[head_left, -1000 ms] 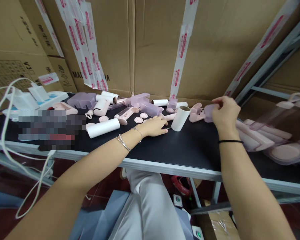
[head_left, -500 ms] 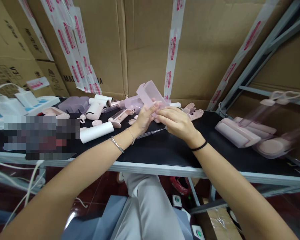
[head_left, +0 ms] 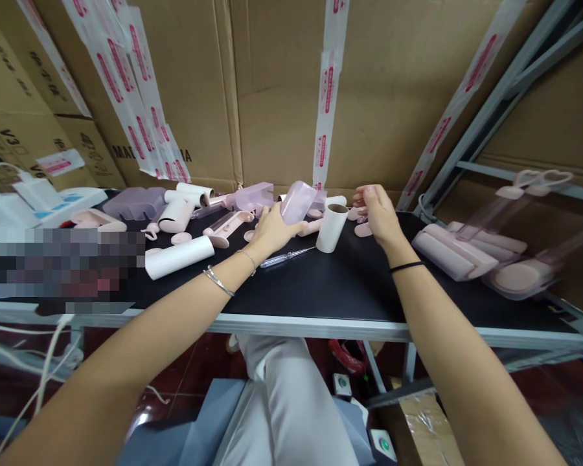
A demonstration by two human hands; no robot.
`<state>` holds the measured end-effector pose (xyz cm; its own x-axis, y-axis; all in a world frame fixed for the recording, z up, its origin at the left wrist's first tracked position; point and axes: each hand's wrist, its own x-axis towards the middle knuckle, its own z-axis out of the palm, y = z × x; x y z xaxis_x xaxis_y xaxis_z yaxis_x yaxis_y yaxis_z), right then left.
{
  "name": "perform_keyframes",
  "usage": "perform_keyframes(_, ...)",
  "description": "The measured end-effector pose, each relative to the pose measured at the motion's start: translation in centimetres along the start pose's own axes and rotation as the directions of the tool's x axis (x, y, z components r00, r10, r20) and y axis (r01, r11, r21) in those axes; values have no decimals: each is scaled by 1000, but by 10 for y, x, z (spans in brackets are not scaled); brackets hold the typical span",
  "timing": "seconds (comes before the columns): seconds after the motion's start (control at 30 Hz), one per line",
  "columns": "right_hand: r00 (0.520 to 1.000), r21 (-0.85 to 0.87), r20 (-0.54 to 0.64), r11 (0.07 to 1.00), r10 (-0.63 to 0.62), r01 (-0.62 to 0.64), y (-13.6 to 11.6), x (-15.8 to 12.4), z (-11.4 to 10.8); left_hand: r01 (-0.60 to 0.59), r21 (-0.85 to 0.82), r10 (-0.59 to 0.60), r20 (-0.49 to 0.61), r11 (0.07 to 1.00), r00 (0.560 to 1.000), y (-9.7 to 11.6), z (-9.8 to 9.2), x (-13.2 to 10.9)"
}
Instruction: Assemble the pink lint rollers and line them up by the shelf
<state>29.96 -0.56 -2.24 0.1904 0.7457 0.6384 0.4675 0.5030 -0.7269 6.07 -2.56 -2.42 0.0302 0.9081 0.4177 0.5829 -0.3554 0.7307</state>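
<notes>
My left hand (head_left: pixel 272 230) is closed around a translucent pale-purple plastic cover (head_left: pixel 298 202), held tilted above the bench. My right hand (head_left: pixel 379 210) is off to the right, fingers loosely bent and apart, with nothing visible in it. Small pink plastic pieces (head_left: pixel 363 230) lie just beside it. Between the hands a white paper roll (head_left: pixel 332 232) with a brown cardboard core stands upright. A screwdriver with a clear handle (head_left: pixel 279 259) lies in front of my left hand, its tip toward the roll.
Another white roll (head_left: pixel 179 257) lies to the left, near purple covers (head_left: pixel 133 202) and pink parts. Assembled pink lint rollers (head_left: pixel 454 252) rest on the right. White adapters on a power strip (head_left: pixel 78 199) sit far left. Cardboard (head_left: pixel 272 97) walls the back; a metal rail (head_left: pixel 311 327) edges the bench.
My right hand has let go of the purple cover and moved right. My left hand keeps the cover, now lower. The upright white roll has come into view between them.
</notes>
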Motion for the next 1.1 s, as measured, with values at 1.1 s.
perform_keyframes(1.1, 858, -436, 513, 860, -3, 264, 12, -17, 24, -159, -126, 174, 116, 979, 978, 5, 8, -8)
